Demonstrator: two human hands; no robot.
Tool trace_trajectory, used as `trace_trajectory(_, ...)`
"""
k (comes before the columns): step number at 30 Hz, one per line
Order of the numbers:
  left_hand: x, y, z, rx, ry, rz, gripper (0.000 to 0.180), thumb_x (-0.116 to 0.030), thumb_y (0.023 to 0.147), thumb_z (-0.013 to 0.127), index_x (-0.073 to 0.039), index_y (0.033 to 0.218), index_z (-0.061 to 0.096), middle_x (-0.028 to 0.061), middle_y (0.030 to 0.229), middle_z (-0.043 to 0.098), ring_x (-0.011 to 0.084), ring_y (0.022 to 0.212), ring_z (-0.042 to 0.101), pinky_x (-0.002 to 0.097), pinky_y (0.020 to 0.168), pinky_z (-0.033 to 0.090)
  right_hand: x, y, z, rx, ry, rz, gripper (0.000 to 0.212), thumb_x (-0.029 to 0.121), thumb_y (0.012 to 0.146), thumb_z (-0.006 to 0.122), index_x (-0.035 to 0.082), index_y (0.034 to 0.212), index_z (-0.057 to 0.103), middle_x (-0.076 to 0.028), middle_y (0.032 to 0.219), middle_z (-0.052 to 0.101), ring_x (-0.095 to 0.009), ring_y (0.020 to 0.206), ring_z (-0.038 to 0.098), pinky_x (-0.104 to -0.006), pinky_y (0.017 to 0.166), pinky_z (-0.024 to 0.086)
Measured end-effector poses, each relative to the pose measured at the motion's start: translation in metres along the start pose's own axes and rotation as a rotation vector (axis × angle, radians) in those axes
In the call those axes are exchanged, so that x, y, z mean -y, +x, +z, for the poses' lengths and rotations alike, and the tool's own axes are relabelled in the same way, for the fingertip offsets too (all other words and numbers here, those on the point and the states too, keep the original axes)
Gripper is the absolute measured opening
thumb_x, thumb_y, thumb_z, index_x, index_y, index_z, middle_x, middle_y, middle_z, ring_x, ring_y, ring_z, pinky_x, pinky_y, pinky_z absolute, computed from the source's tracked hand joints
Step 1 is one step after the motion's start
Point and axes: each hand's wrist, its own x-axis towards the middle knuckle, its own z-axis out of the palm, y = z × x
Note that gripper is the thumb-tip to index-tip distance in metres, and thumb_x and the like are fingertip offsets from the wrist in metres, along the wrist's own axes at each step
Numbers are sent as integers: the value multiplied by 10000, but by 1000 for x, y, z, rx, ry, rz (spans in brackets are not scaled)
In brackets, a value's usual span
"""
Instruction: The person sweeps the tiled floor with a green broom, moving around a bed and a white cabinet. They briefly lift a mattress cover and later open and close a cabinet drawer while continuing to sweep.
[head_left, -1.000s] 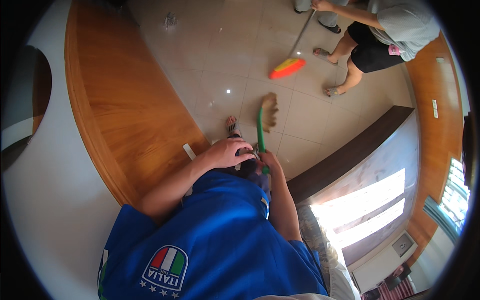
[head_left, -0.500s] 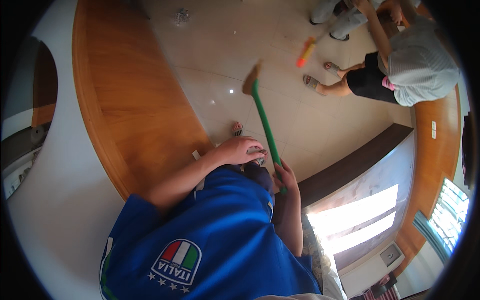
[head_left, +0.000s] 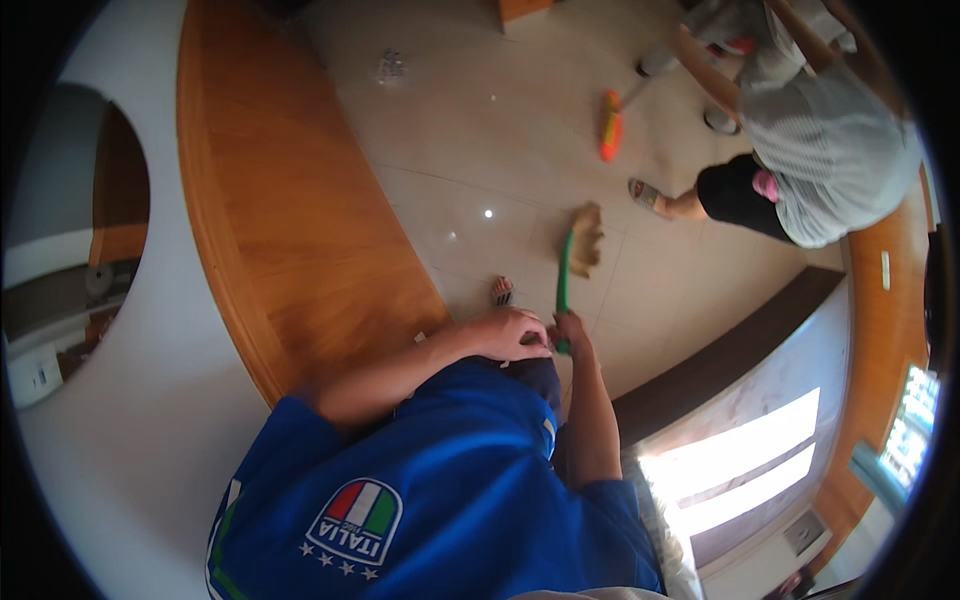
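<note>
In my right hand (head_left: 570, 330) is a green stick (head_left: 563, 290) with a ragged tan head (head_left: 584, 242). My fingers wrap around its lower end, and the head points away from me over the tiled floor (head_left: 400, 210). The head is blurred, so its exact kind is unclear. Close beside, on the left, my left hand (head_left: 517, 333) is held with its fingers curled toward the thumb, in front of my waist. I see nothing between those fingers. A sandalled foot (head_left: 502, 291) shows just beyond it.
A wooden panel (head_left: 280, 220) runs along the left. A person in a grey shirt (head_left: 820, 150) bends at the upper right, near an orange-and-yellow object (head_left: 611, 125) on a pole. Another person is partly visible behind. A clear crumpled item (head_left: 391, 67) lies far off. A dark ledge (head_left: 720, 350) stands at right.
My right hand has risen, and the stick's tan head has swung right and downward in view. My left hand has shifted right, nearer the right one. The person's orange-and-yellow object has turned more upright in view.
</note>
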Motion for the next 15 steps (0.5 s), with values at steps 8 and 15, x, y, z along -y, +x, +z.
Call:
trace_trajectory(8,10,-15,-2,15,-33,-138,295,-334,893,703,-62,1006,696,80,1076,677,272,1019,645,355,907,505,131,24,82,372,76,20,266,224,972,553,45,1168,569,-58,705,576,-135,554,563,-300,462,468)
trace_trajectory(15,-15,0,-16,-65,-69,-93,314,-354,897,694,-67,1024,697,75,1078,679,277,1006,648,363,897,507,144,-88,30,262,22,-82,543,309,990,560,169,1488,395,-29,673,524,-92,458,489,-223,378,411)
